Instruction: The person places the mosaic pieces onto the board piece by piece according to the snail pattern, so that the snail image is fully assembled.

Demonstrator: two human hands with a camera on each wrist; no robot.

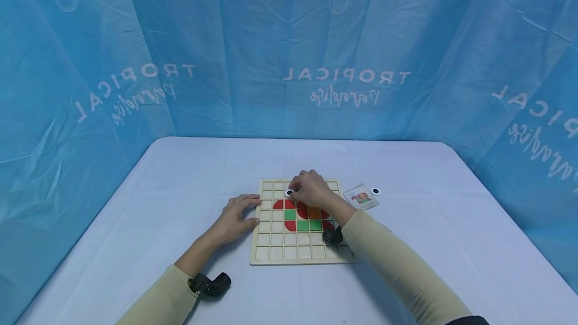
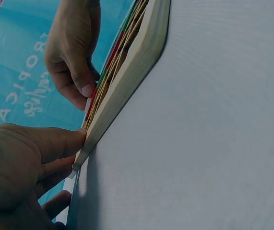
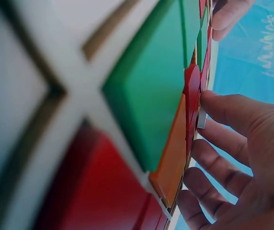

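Note:
A wooden grid board (image 1: 276,253) lies on the table with red, green and orange pieces set in its cells. Near the board's upper middle, my right hand (image 1: 312,190) pinches a round white eye piece (image 1: 289,193) with a black centre between thumb and index finger. In the right wrist view only a pale edge of that eye piece (image 3: 202,119) shows by the fingertips. At the left edge of the board, my left hand (image 1: 234,218) touches the frame with thumb and fingers extended. Green pieces (image 1: 303,225) and an orange piece (image 1: 314,213) sit by red rounded pieces (image 1: 290,225).
To the right of the board lies a small printed pattern card (image 1: 361,197). A second eye piece (image 1: 376,191) is beside the card. A white cloth covers the table (image 1: 203,164), and blue printed curtains (image 1: 271,29) stand behind and at both sides.

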